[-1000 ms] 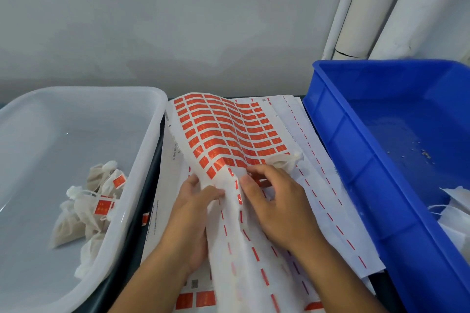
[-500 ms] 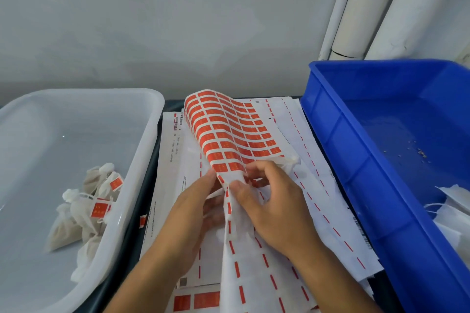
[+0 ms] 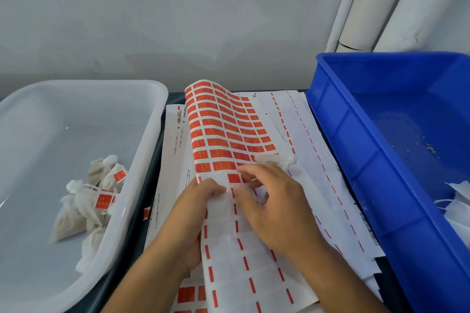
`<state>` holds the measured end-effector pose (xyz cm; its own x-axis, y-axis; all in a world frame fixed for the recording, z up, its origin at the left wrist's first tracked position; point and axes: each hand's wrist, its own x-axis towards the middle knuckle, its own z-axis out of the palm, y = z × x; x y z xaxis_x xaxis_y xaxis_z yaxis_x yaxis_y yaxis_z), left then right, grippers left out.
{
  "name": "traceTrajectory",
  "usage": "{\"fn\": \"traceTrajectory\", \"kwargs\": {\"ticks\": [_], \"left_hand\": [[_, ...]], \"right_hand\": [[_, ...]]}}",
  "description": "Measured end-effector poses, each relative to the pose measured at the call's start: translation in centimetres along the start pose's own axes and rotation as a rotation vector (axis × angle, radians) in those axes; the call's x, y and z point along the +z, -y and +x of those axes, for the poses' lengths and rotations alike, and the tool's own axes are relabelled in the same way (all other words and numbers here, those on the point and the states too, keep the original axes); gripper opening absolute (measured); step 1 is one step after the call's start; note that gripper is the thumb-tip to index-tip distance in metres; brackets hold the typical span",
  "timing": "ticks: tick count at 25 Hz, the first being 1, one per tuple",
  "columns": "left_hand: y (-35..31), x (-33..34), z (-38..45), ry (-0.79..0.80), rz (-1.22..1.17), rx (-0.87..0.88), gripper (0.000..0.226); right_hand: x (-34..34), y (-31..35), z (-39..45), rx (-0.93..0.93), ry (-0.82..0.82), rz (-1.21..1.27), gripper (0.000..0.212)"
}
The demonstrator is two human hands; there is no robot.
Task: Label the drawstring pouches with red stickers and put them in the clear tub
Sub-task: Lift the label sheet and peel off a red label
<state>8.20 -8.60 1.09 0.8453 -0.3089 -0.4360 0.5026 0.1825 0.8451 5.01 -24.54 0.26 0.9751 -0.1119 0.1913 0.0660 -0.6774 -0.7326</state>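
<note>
while i peel a label, entries follow:
left hand (image 3: 195, 201): pinches sticker sheet (image 3: 223, 134), steadying it
right hand (image 3: 274, 201): grips pouch (image 3: 277, 160), fingertips picking a sticker
clear tub (image 3: 142, 150): labelled pouches (image 3: 94, 198) inside

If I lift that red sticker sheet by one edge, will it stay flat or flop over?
Probably flop: the sticker sheet already curls up where the left hand holds it. It looks thin and light, so it may slide over the papers beneath.
</note>
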Motion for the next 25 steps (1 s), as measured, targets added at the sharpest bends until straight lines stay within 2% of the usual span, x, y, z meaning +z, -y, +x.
{"fn": "traceTrajectory", "kwargs": {"ticks": [2,9,12,15,19,25], "left_hand": [[0.1,0.05,0.28,-0.038,0.047,0.021,0.019],[0.24,0.24,0.53,-0.079,0.135,0.102,0.028],[-0.04,0.36,0.41,-0.099,0.164,0.14,0.04],[-0.15,0.1,0.56,-0.097,0.134,0.126,0.036],[-0.08,0.07,0.6,-0.099,0.164,0.158,0.042],[0.49,0.37,0.71,-0.174,0.305,0.233,0.045]], "right_hand": [[-0.05,-0.1,0.1,0.006,-0.034,-0.048,0.053],[-0.12,-0.61,0.27,0.003,-0.035,-0.164,0.049],[-0.43,-0.5,0.34,-0.009,-0.049,-0.15,0.048],[-0.71,-0.43,0.41,-0.021,-0.053,-0.124,0.048],[-0.64,-0.43,0.41,-0.013,-0.02,-0.133,0.054],[-0.37,-0.69,0.62,-0.004,-0.001,-0.132,0.057]]}}
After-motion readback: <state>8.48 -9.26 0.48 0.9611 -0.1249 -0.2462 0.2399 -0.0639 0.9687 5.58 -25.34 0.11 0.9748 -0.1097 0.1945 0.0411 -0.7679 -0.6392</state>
